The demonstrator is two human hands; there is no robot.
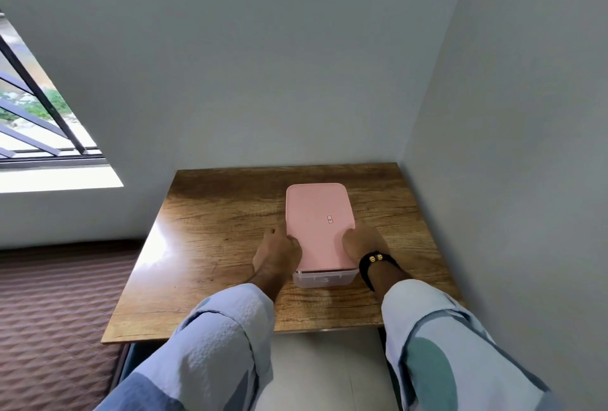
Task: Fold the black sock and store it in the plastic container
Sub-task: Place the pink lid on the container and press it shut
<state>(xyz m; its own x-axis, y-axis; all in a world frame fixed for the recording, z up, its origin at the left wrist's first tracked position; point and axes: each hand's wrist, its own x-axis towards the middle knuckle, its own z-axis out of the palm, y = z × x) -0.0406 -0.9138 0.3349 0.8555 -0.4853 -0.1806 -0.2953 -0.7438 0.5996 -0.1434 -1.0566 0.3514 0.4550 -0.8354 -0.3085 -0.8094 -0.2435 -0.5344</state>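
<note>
A clear plastic container (pixel 324 279) stands on the wooden table (pixel 214 246), covered by a pink lid (pixel 319 223). My left hand (pixel 278 251) grips the lid's left edge, fingers curled over it. My right hand (pixel 360 241) presses on the lid's right edge near the front corner; a black beaded band sits on that wrist. No black sock is visible; the lid hides the inside of the container.
The table sits in a corner, with grey walls close behind it and to its right. A barred window (pixel 39 121) is at the far left. A brown quilted surface (pixel 56 312) lies left of the table, lower down.
</note>
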